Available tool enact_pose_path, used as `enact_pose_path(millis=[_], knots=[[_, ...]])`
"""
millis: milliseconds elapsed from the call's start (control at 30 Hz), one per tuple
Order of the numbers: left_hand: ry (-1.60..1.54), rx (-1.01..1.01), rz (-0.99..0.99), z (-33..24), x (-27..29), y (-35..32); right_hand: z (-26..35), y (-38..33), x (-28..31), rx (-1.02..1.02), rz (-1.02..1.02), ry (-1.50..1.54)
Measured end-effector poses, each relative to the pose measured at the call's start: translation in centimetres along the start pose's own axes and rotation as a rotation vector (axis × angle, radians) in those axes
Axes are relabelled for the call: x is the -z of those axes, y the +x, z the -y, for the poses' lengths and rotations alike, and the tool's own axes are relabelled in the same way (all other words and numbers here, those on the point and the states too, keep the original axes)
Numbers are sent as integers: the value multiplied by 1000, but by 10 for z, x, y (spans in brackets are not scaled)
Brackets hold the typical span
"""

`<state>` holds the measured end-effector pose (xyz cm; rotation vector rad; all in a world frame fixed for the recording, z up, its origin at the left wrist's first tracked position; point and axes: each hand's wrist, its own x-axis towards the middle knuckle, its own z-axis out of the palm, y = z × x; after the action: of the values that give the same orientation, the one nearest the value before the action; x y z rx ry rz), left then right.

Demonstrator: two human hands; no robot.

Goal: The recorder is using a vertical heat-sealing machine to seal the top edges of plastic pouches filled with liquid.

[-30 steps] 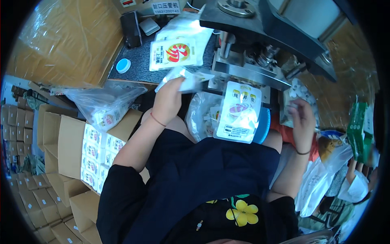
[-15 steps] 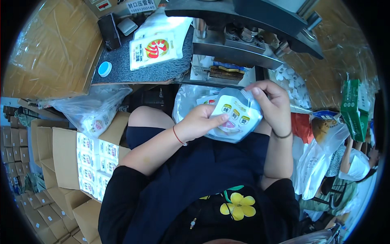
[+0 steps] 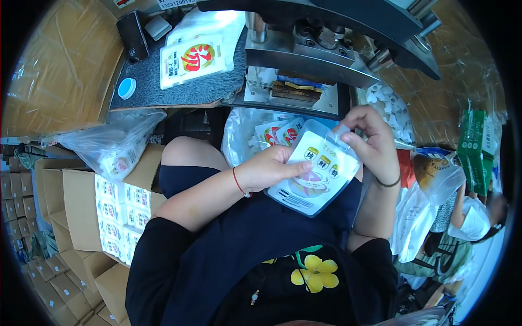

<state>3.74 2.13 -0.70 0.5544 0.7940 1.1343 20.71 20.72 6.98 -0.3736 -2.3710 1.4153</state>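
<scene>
Above my lap I hold a flat clear plastic packet (image 3: 307, 187) with a white printed card showing inside, marked with small yellow-green badges and a pink picture. My left hand (image 3: 272, 169) grips its left side, thumb across the front. My right hand (image 3: 371, 142) pinches the upper right edge between thumb and bent fingers. Behind the packet, several red-and-white printed packets (image 3: 277, 132) lie in a clear plastic bag (image 3: 234, 138) below the bench edge. Just beyond my hands stands a metal press (image 3: 304, 60) with a brown-and-blue block (image 3: 296, 89) at its base.
On the grey mat (image 3: 147, 87) lie printed packets (image 3: 190, 62), a phone (image 3: 132, 35) and a round blue lid (image 3: 126, 88). To the left an open carton (image 3: 81, 212) holds white packs. White plastic offcuts (image 3: 389, 111) and a green box (image 3: 473, 152) are at right. A person (image 3: 467, 217) sits farther right.
The packet has come nearer to me and lower, its front now turned more fully into view. My right hand still pinches its edge. The whole view has shifted slightly.
</scene>
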Motion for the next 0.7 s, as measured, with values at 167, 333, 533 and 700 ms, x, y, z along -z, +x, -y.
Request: enact_pose_path(millis=[167,333,533,700], knots=[[17,-84,-7,-7,15,5,-18,-13,40,-263,-229,-1120],[-97,-122,-130,-42,39,17,-35,-19,61,-423,12,-862],[816,-519,-866,-63,89,7,-57,-27,66,-167,22,-480],[2126,-454,-1101,-95,159,-39,-56,-32,68,-67,-235,-807]])
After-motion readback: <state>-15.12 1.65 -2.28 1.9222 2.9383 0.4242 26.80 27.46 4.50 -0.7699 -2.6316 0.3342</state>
